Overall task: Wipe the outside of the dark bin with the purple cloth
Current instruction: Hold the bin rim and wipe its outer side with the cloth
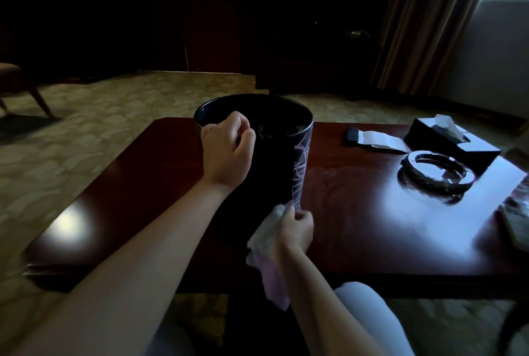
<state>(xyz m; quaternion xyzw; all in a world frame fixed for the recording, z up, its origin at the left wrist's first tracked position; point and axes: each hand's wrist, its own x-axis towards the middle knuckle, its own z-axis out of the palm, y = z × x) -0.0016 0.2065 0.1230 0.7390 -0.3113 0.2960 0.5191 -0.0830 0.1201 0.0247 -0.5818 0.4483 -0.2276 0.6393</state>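
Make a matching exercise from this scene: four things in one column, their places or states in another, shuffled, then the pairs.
Things:
1. cloth
2. bin
3. tissue box
4. left hand

Places or states:
A. at the table's far right, a tissue sticking out
B. gripping the bin's rim
C. upright on the table
D. held by the right hand against the bin's lower side

Pairs: 1-D, 2-C, 3-A, 4-B
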